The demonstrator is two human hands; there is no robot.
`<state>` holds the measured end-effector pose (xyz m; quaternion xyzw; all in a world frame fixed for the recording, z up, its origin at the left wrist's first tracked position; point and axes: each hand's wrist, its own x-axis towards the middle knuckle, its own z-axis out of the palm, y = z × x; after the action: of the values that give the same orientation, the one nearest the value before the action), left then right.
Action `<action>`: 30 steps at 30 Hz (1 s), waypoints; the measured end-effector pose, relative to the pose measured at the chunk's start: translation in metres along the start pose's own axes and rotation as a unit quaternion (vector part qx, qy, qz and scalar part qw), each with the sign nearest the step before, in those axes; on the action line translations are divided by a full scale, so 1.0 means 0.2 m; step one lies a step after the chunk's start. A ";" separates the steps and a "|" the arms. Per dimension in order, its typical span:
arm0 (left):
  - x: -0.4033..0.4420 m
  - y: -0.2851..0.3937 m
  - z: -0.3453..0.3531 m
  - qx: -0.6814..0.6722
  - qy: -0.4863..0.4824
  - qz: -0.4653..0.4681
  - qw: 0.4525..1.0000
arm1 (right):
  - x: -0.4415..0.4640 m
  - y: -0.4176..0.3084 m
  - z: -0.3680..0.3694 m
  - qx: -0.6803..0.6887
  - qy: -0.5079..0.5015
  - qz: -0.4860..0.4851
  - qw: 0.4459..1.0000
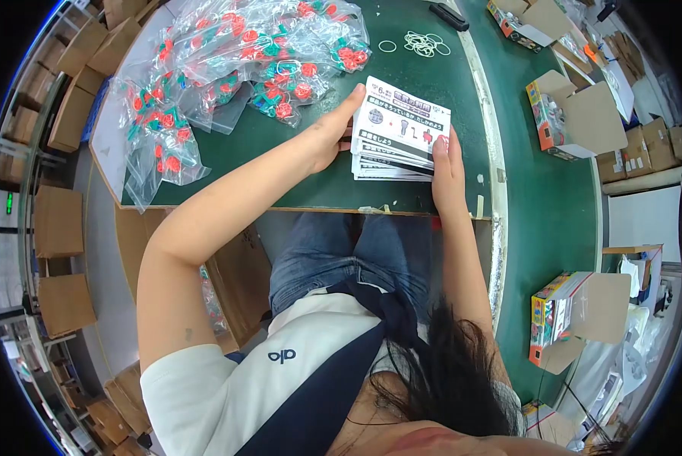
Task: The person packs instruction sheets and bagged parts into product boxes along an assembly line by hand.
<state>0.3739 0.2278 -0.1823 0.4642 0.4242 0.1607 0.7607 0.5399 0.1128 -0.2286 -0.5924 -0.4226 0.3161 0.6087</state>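
A stack of printed leaflets (399,125), white with black text and small pictures, stands at the front part of the green table, held between my two hands. My left hand (333,137) presses along its left side, thumb up by the top corner and the other fingers partly hidden behind the papers. On the right side my right hand (449,175) grips the edge, with fingertips lying over the top leaflet. The lower sheets are slightly fanned out at the bottom.
Clear plastic bags (257,53) of red and green parts are heaped at the left. Rubber bands (426,44) and a black stapler-like object (449,16) lie at the back. Open printed boxes (565,319) line the green surface (542,228) to the right, beyond a pale strip (497,175).
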 end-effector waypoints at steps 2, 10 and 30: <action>-0.04 0.04 0.03 -0.003 -0.005 -0.022 1.000 | 0.00 0.02 -0.01 0.016 -0.007 0.001 1.000; -0.03 -0.03 0.04 0.034 0.002 -0.005 0.999 | 0.02 0.08 -0.04 0.022 -0.048 -0.029 0.998; -0.14 -0.37 0.00 0.243 -0.051 0.465 0.850 | -0.03 -0.05 -0.23 0.010 -0.243 -0.001 0.970</action>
<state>0.3466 0.1729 -0.2306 0.7848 0.1443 0.3639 0.4805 0.5760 0.0856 -0.2162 -0.4913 -0.5553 0.4543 0.4938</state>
